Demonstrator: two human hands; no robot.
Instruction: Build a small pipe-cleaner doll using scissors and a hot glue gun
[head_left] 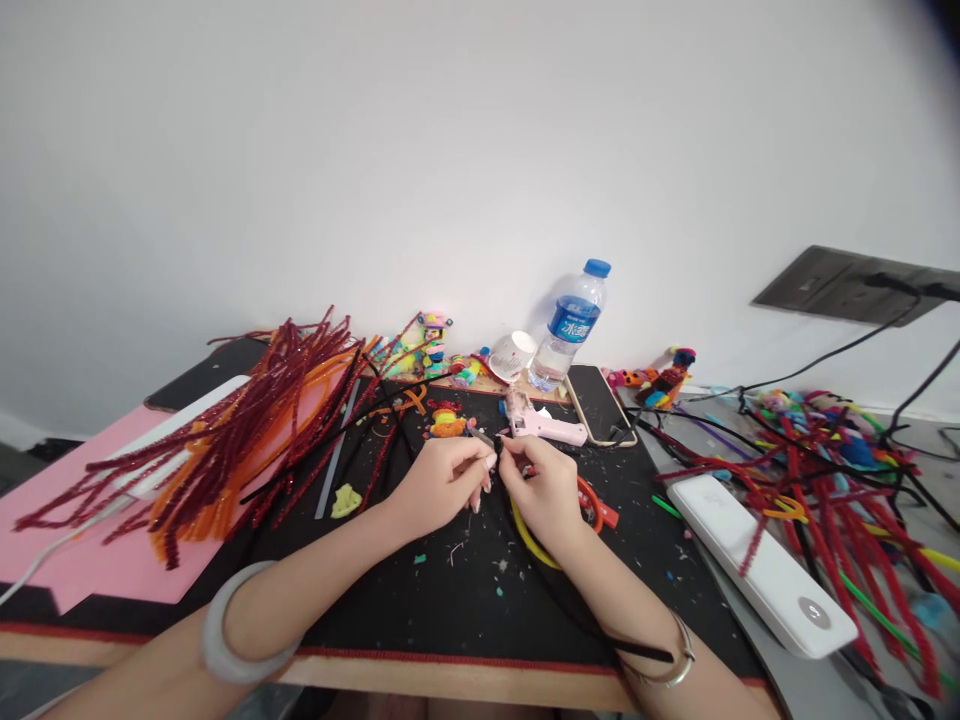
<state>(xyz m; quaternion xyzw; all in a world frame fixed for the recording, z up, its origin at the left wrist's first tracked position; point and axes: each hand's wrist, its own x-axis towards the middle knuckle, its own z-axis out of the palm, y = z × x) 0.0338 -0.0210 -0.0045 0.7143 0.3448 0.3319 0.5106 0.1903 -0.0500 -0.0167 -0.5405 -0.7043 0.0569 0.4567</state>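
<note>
My left hand (444, 482) and my right hand (546, 492) meet over the middle of the black mat, their fingertips pinched close together. Between them is the small curled end of a black pipe cleaner (499, 447). A long black length runs below my right hand and crosses that forearm, its tip (649, 652) near the bracelet. A short dark piece shows by the left fingertips, but I cannot make out what it is. Just beyond the hands lie a pink glue gun (551, 425) and a small orange and red pipe-cleaner figure (448, 422). Yellow and orange-red loops sit partly hidden behind my right hand.
A heap of red and orange pipe cleaners (255, 430) covers the left side on pink sheets (67, 555). A water bottle (571, 325), paper cup (513, 356) and phone (600, 405) stand or lie at the back. Rightward are a white power bank (761, 565), tangled stems and cables.
</note>
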